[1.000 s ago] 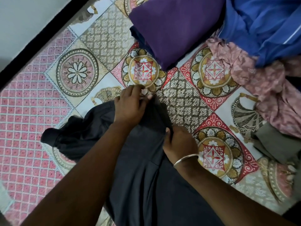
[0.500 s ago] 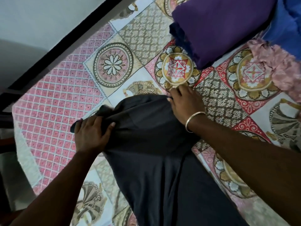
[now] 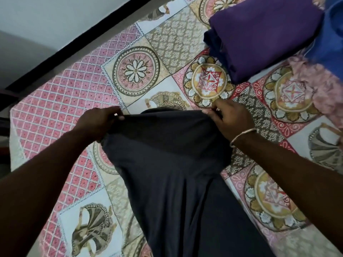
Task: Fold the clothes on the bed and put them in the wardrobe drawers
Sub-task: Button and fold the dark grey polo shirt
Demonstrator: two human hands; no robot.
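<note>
Left grip [image 3: 98,121]: fingers curled over the far left corner of the dark garment [image 3: 172,173], pinching its top edge. Right grip [image 3: 230,119]: fingers and thumb pinching the far right corner of the same edge. A thin metal bangle [image 3: 241,135] sits on the right wrist.

Between the two grips the garment's top edge is pulled into a nearly straight line, raised slightly off the bed [image 3: 61,108]. From this edge the garment runs back toward the person, spread over the patterned bedcover and continuing out of view at the lower border. Soft creases run lengthwise below the grips.

Beyond the right grip, well apart from it, lies a folded purple cloth [image 3: 263,38]. A dark navy layer [image 3: 210,38] shows beneath its left side. To the right of the purple cloth is a blue garment [image 3: 332,39], partly cut off by the frame. Nearer the right grip on that side, a crumpled pink garment [image 3: 323,84] lies unfolded on the bed.

Beyond the left grip the bedcover ends at a dark strip [image 3: 74,45] along the bed's far side, with a pale wall [image 3: 46,19] behind.
</note>
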